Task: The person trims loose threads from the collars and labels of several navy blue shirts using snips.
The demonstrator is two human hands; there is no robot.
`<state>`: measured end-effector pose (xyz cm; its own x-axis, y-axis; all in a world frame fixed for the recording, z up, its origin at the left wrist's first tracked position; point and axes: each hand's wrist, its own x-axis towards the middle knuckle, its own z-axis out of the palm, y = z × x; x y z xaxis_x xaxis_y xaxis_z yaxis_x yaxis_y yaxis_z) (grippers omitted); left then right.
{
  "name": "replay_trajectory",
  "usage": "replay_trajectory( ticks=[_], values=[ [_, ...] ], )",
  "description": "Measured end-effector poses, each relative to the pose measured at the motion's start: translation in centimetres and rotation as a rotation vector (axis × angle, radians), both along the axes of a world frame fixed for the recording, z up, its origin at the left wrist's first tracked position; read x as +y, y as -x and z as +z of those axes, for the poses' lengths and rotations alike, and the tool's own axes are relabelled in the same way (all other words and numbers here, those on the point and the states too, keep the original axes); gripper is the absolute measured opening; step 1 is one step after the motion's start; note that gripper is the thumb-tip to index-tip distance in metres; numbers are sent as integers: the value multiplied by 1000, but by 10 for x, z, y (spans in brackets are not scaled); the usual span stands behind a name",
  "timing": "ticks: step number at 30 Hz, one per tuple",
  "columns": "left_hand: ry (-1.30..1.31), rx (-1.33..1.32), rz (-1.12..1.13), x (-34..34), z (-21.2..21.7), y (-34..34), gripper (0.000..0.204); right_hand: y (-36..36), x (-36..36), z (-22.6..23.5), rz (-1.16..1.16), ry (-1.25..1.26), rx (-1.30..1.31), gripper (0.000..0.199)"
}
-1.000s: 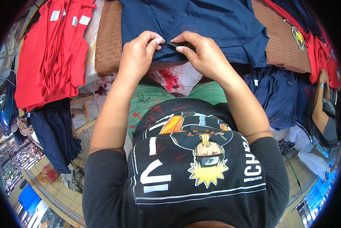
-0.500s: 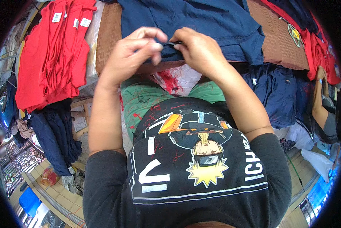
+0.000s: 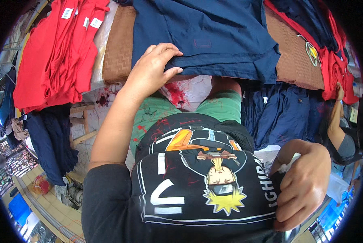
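Right hand [image 3: 303,186] has left the cloth edge, where it worked half a second ago, and is now drawn back beside the black printed cotton T-shirt [image 3: 205,192], fingers curled; cannot tell whether anything is clamped inside. The slim dark tool seen earlier at its fingertips is out of sight. Left hand [image 3: 157,67], previously raised and blurred, now rests at the near-left edge of the navy-blue woven fabric garment [image 3: 226,28], thumb and fingers spread apart. Garment lies across the brown zigzag-textured padded surface [image 3: 297,50], its near edge now smoother.
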<state>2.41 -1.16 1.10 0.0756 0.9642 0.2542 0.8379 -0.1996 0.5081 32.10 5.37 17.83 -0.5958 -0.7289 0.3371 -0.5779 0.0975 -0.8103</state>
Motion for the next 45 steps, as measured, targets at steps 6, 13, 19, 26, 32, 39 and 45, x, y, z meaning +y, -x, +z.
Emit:
replay_trajectory(
  ticks=[6,13,19,26,32,39,45],
  values=[
    [-76,-3,103,14,-3,-7,18,42,22,-79,-1180,-97,-34,13],
    [-380,-568,246,31,25,12,18,41,96,-173,-1789,-666,147,36],
    [-134,-762,114,17,39,19,14,-36,112,-103,-1569,381,-407,14],
    [52,-288,213,45,-2,14,23,-36,164,-143,-1801,-679,-382,35],
    [-156,-154,60,40,24,-6,20,17,92,-122,-2126,-548,-30,40],
    [-109,3,53,46,-13,-37,24,77,57,-170,-1837,-140,37,20],
    [-173,25,76,50,-18,-37,16,76,55,-184,-1836,-49,-14,16]
  ],
)
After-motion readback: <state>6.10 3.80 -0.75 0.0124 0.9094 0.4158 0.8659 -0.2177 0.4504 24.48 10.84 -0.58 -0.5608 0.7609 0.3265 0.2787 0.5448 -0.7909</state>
